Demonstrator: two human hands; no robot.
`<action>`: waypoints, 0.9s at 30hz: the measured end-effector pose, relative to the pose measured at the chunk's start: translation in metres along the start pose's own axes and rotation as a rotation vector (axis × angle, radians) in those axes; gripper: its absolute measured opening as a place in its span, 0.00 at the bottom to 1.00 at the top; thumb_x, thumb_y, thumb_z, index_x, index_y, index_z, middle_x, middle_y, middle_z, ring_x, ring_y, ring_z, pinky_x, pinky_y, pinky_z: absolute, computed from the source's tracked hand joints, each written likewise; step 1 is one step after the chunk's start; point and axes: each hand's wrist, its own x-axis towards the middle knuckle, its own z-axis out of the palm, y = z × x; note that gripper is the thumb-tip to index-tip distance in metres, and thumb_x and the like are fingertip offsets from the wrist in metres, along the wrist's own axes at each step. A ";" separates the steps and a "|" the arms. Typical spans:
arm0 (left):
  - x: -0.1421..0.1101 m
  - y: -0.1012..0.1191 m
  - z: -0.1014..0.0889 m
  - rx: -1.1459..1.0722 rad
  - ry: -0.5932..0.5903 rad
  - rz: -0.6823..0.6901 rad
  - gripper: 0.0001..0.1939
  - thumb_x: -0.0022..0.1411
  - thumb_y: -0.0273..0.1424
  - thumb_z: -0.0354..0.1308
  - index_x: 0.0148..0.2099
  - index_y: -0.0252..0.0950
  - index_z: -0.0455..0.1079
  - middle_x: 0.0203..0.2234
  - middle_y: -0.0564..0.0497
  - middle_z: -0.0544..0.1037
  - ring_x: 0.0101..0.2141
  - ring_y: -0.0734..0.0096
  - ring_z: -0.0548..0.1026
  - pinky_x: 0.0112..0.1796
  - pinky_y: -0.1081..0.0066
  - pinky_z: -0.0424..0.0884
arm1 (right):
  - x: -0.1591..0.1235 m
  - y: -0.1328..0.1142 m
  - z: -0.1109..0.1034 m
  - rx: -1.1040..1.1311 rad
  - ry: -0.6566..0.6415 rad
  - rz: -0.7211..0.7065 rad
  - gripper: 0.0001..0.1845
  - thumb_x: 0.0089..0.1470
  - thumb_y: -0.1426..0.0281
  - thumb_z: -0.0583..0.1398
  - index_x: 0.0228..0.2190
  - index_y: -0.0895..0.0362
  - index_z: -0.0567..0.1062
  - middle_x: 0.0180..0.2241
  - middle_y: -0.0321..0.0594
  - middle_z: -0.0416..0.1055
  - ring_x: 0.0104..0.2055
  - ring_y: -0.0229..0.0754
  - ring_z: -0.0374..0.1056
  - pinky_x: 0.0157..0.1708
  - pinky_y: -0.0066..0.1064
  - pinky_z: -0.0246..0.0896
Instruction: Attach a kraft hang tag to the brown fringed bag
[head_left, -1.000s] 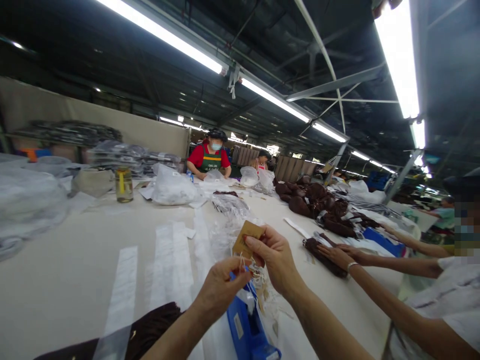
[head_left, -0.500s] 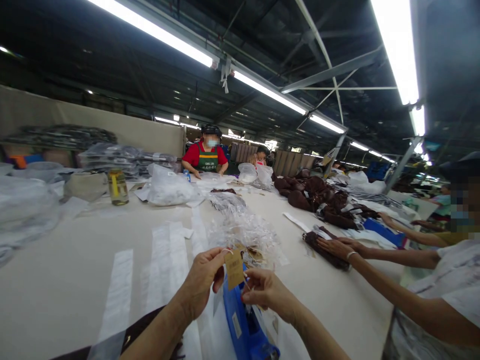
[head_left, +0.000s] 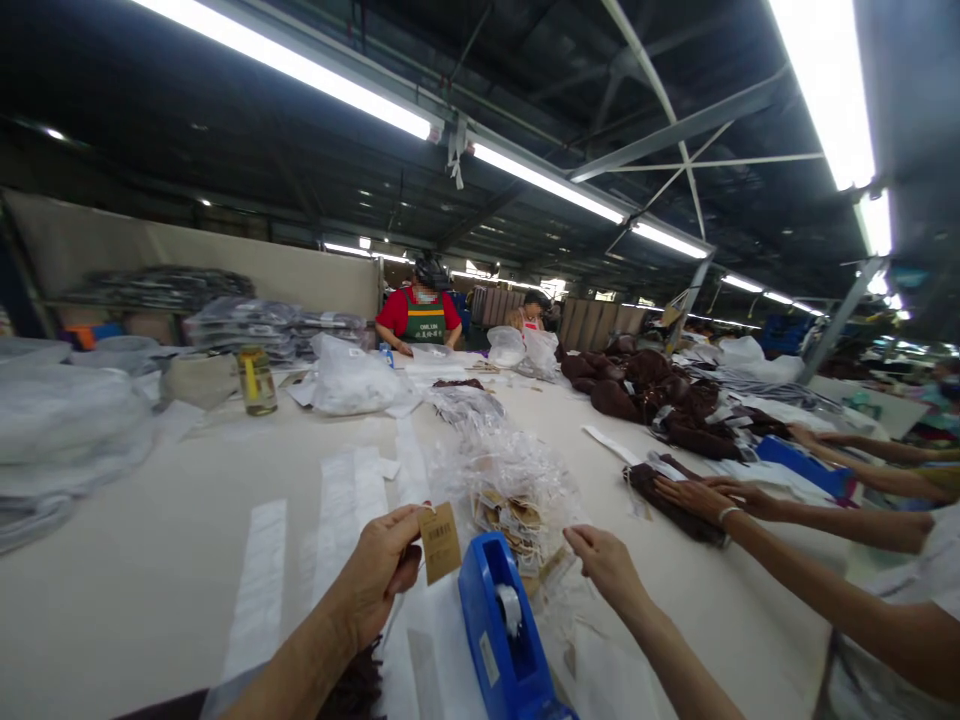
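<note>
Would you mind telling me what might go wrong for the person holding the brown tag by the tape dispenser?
1. The left hand pinches the brown tag only by its string, so it could slip or swing.
2. The right hand reaches beside the blue tape dispenser; it might catch its cutter.
3. The clear bag of tags lies open; tags may spill.

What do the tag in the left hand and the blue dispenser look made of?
Tag: likely kraft card, matte brown, flat and stiff with dark print, pinched by the left hand. Tape dispenser: probably moulded plastic, with a smooth, glossy blue shell.
</note>
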 end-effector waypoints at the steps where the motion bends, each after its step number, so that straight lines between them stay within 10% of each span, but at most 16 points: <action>1: -0.002 0.000 -0.001 0.026 0.020 -0.002 0.21 0.42 0.47 0.61 0.26 0.32 0.65 0.12 0.60 0.60 0.11 0.89 0.44 0.15 0.78 0.35 | -0.002 -0.003 0.001 -0.029 0.032 -0.024 0.18 0.36 0.56 0.62 0.25 0.58 0.74 0.25 0.41 0.66 0.25 0.40 0.61 0.26 0.31 0.53; 5: -0.013 -0.005 -0.003 0.203 0.082 0.024 0.23 0.46 0.49 0.57 0.30 0.32 0.70 0.10 0.61 0.53 0.12 0.85 0.44 0.15 0.78 0.36 | -0.032 -0.039 0.026 0.036 -0.200 -0.133 0.21 0.45 0.55 0.59 0.40 0.54 0.73 0.43 0.44 0.68 0.40 0.47 0.66 0.38 0.35 0.59; 9: -0.025 -0.012 -0.005 0.247 0.087 0.195 0.19 0.49 0.44 0.58 0.37 0.34 0.74 0.19 0.52 0.70 0.20 0.74 0.64 0.20 0.78 0.58 | -0.070 -0.082 0.066 0.151 -0.444 -0.222 0.35 0.39 0.62 0.66 0.50 0.52 0.65 0.46 0.42 0.68 0.49 0.47 0.62 0.49 0.38 0.55; 16: -0.053 -0.017 -0.030 0.421 -0.023 0.174 0.33 0.48 0.32 0.52 0.59 0.36 0.59 0.13 0.60 0.55 0.16 0.79 0.53 0.19 0.77 0.50 | -0.087 -0.095 0.098 0.431 -0.621 -0.198 0.19 0.40 0.69 0.63 0.37 0.56 0.67 0.21 0.28 0.62 0.23 0.33 0.57 0.25 0.25 0.51; 19: -0.064 -0.015 -0.043 0.439 -0.066 0.208 0.36 0.48 0.31 0.50 0.62 0.39 0.53 0.20 0.57 0.64 0.20 0.78 0.58 0.23 0.77 0.55 | -0.093 -0.099 0.102 0.288 -0.692 -0.227 0.12 0.40 0.73 0.60 0.32 0.58 0.69 0.19 0.29 0.60 0.22 0.32 0.55 0.23 0.24 0.48; 23: -0.076 -0.014 -0.057 0.487 -0.075 0.275 0.37 0.49 0.31 0.50 0.63 0.46 0.48 0.41 0.50 0.69 0.20 0.80 0.58 0.21 0.76 0.55 | -0.105 -0.108 0.111 0.118 -0.704 -0.290 0.12 0.38 0.77 0.57 0.30 0.58 0.70 0.18 0.28 0.60 0.20 0.31 0.55 0.22 0.24 0.49; 27: -0.083 -0.010 -0.072 0.539 -0.076 0.405 0.36 0.51 0.30 0.49 0.63 0.48 0.48 0.47 0.50 0.67 0.22 0.79 0.59 0.25 0.75 0.59 | -0.104 -0.114 0.120 0.168 -0.453 -0.405 0.08 0.45 0.70 0.58 0.32 0.57 0.71 0.23 0.33 0.64 0.26 0.36 0.61 0.28 0.26 0.56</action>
